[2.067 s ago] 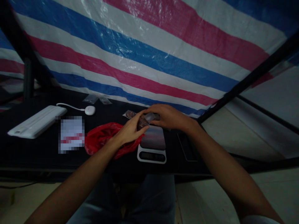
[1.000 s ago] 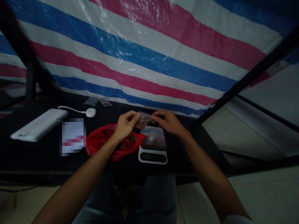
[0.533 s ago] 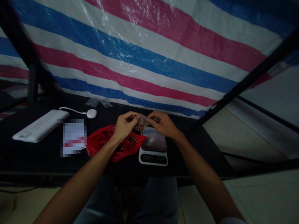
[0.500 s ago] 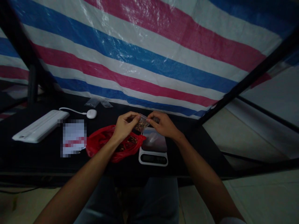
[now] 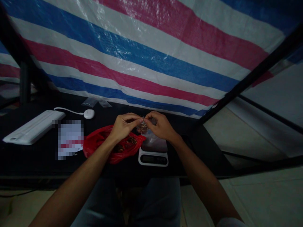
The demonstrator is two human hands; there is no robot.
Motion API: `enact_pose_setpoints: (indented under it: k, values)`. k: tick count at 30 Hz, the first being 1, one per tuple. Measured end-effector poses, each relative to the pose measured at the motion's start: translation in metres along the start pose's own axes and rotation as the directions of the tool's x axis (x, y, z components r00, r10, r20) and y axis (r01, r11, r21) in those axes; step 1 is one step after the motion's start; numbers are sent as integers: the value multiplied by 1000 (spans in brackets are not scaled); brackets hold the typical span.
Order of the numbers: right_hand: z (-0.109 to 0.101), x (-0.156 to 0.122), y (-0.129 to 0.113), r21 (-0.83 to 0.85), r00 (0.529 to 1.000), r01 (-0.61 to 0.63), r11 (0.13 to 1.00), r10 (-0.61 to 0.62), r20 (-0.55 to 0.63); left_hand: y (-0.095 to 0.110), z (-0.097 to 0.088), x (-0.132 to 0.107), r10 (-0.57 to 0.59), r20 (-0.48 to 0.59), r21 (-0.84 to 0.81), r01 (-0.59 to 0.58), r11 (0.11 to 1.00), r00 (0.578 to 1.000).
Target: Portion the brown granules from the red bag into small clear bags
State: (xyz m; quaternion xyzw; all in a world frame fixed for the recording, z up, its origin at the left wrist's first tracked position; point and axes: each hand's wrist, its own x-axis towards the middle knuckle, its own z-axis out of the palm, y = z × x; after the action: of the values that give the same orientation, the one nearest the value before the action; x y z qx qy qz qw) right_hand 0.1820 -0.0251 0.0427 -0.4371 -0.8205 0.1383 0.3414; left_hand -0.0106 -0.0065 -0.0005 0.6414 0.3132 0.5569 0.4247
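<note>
A small clear zip bag (image 5: 142,127) with brown bits inside hangs between my two hands, above the far edge of the scale. My left hand (image 5: 124,126) pinches its top edge from the left. From the right, my right hand (image 5: 159,125) pinches the same edge, thumbs close together. Under my left wrist lies an open red plastic bag (image 5: 94,142) holding dark brown pieces too small to name. The white kitchen scale (image 5: 153,158) stands just right of it, with something clear and crumpled on its plate.
At the left lie a long white device (image 5: 35,127), a small white round gadget (image 5: 89,113) on a cable and a blurred-out paper (image 5: 70,138). Clear empty bags (image 5: 91,101) rest by the striped tarp (image 5: 146,69). A black frame bar (image 5: 236,91) slants along the right.
My hands have drawn together along the bag's top edge, thumbs now nearly meeting. The view has shifted slightly, so the table things appear a little further left.
</note>
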Motion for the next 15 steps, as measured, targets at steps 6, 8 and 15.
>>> enact_pose_setpoints:
  k: [6,8,15]
  values:
    - [-19,-7,2,10,1000,-14,1000,14,16,4,-6,3,17,-93,52,-12,999,996]
    - [-23,-7,5,28,999,-30,999,30,24,0,-5,5,17,-78,74,-11,997,997]
    - [-48,-4,30,10,979,-180,984,180,-95,19,-29,-5,34,-15,569,-19,822,999]
